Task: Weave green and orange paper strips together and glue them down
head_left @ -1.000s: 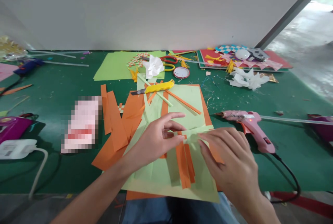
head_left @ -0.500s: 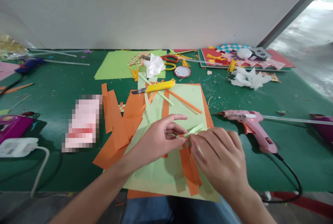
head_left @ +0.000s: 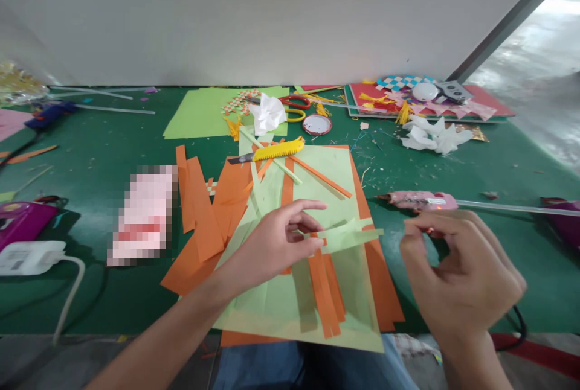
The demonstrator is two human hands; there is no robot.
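My left hand [head_left: 290, 236] is closed, pinching crossed paper strips between thumb and fingers. Light green strips [head_left: 351, 234] extend to the right of the pinch, while orange strips [head_left: 325, 293] hang toward me; where they cross is partly covered by my fingertips. My right hand [head_left: 466, 269] is apart from the strips, fingers curled with thumb and index tips close together and nothing visible in them. It hovers over the pink glue gun [head_left: 419, 200] and covers its handle. Beneath the strips lies a pale green sheet [head_left: 348, 311] on orange paper [head_left: 383, 284].
A yellow utility knife [head_left: 278, 150] lies on the papers, blade out. Behind it are red-handled scissors [head_left: 294, 102], crumpled tissue [head_left: 268, 114] and a round lid [head_left: 317, 124]. Orange paper pieces [head_left: 203, 215] and a blurred pink item [head_left: 145, 215] lie left. Decorated folders [head_left: 489, 103] sit back right.
My right hand has let go of the strips and moved right, over the glue gun. The green strip ends now show freely. My left hand stays in place, holding the strips.
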